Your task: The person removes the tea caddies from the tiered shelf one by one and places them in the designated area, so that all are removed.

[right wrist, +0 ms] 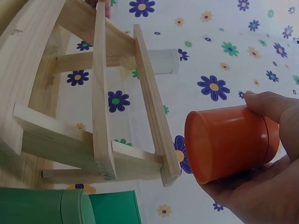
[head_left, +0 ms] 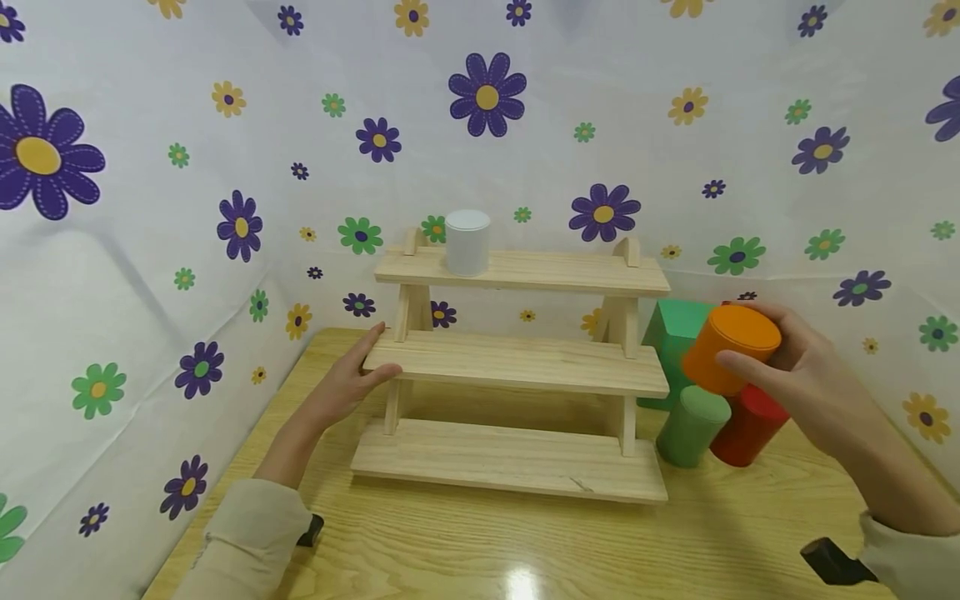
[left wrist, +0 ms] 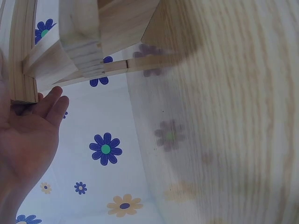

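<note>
A three-tier wooden display shelf (head_left: 517, 362) stands on the table, with a white lidded canister (head_left: 467, 243) on its top tier near the left. My left hand (head_left: 351, 379) grips the left end of the middle tier, thumb at the front edge and fingers towards the back; the left wrist view shows the same hand (left wrist: 30, 140) against the board's end. On the right, my right hand (head_left: 806, 367) holds an orange canister (head_left: 731, 348) in the air, tilted, between thumb and fingers. In the right wrist view the orange canister (right wrist: 229, 142) is apart from the shelf.
Right of the shelf stand a light green canister (head_left: 693, 425), a red canister (head_left: 752, 427) and a green box (head_left: 675, 329) behind them. A white flower-printed sheet (head_left: 525, 175) hangs behind and at the sides. The wooden table (head_left: 450, 542) extends in front.
</note>
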A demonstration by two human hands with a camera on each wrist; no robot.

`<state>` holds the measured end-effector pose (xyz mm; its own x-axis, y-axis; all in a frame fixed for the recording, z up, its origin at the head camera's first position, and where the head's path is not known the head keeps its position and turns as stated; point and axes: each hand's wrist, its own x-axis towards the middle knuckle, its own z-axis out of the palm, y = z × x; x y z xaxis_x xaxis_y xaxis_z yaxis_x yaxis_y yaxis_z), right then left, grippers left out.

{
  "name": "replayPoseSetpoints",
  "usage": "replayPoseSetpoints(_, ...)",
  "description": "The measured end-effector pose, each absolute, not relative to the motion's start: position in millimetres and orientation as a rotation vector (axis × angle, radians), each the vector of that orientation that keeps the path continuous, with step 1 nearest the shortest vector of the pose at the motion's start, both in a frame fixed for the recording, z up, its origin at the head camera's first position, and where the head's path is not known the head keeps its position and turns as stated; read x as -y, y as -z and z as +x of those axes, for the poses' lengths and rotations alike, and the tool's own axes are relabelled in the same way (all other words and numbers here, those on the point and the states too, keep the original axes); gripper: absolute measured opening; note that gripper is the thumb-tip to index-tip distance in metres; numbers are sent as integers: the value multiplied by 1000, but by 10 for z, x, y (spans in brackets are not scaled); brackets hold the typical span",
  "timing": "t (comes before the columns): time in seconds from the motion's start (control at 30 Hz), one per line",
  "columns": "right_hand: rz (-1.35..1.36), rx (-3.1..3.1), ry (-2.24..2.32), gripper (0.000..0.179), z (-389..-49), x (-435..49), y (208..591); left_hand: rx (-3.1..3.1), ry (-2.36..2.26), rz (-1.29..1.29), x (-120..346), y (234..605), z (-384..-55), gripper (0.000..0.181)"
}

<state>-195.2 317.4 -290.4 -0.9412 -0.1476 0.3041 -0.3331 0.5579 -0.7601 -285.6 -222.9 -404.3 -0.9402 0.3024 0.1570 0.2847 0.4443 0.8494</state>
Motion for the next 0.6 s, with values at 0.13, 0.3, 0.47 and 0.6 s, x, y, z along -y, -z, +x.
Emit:
replayPoseSetpoints(0.13,378,2608,-1295,54,-1880,-3259,2927,-2654,-1562,551,2231,4053,-2862,86)
replayPoseSetpoints(0.3,317,2644,-1220,54,-1790,-3356,2965,-2659,-1556,551,2223,4071,-2873,87)
replayPoseSetpoints(0.47,334,2623,-1236,51,-1721,-3430,3028,-2668,-1540,558,2219,4085,-2880,87)
replayPoseSetpoints(0.6,355,2643,-1270,50,-1675,-3477,3086,-2681,-1538,545,2234,4087,-2878,87)
